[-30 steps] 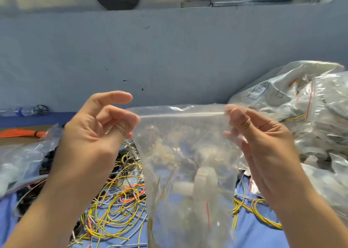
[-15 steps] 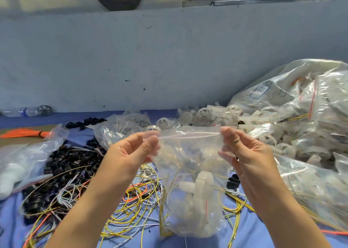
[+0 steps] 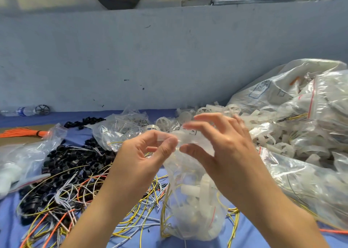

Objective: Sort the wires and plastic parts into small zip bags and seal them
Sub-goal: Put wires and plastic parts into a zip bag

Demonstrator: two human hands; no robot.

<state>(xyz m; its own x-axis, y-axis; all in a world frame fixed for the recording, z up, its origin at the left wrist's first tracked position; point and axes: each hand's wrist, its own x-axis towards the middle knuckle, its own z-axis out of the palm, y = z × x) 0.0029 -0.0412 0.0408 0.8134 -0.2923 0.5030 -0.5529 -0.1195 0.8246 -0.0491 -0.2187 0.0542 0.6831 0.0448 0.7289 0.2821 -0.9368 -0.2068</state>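
Note:
A small clear zip bag (image 3: 194, 210) stands on the blue cloth (image 3: 254, 234) at the centre, filled with white plastic parts and thin yellow wires. My left hand (image 3: 145, 157) pinches the bag's top strip between thumb and index finger. My right hand (image 3: 227, 149) is close beside it at the same strip, its thumb under the top and its curved fingers over it; those fingers are blurred. The two thumbs almost touch.
Black plastic rings (image 3: 66, 163) and loose yellow, orange and grey wires (image 3: 90, 196) lie to the left. White plastic parts (image 3: 222, 112) and big filled bags (image 3: 310, 115) pile up on the right. Empty zip bags (image 3: 120, 129) and an orange wire bundle (image 3: 20, 132) lie behind.
The bag has come down from in front of my face to the cloth. My hands have slid together from the top's two corners to its middle.

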